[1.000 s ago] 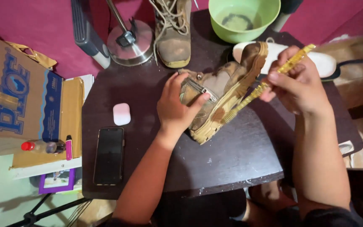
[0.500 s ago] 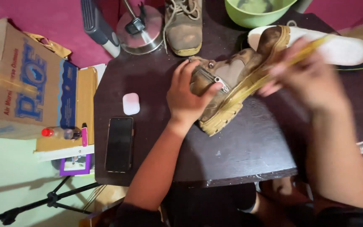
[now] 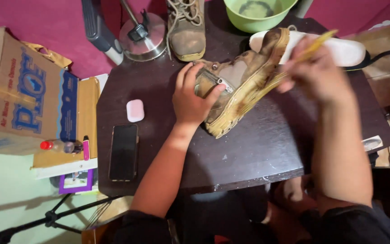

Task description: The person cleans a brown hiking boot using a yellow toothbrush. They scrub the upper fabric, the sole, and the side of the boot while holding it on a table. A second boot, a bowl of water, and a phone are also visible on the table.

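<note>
Worn tan-and-brown leather boot (image 3: 242, 83) lying on its side near the middle of the dark round wooden table (image 3: 258, 149), muddy sole edge turned toward the wearer, presumably to expose that edge for working; left hand (image 3: 194, 97) pressed on the boot's upper, fingers (image 3: 183, 77) spread and curled over the leather, evidently steadying it; right hand (image 3: 314, 74) blurred by motion, fingers closed round a thin yellow stick-like tool (image 3: 310, 47), tip laid against the sole rim; exact grip hard to tell through blur. Second matching boot (image 3: 187, 27) upright at the far edge; green plastic bowl (image 3: 258, 11) and white insole (image 3: 339, 49) beyond; black phone (image 3: 123, 151) and small pink case (image 3: 135, 110) set aside at left, apart from the work.
</note>
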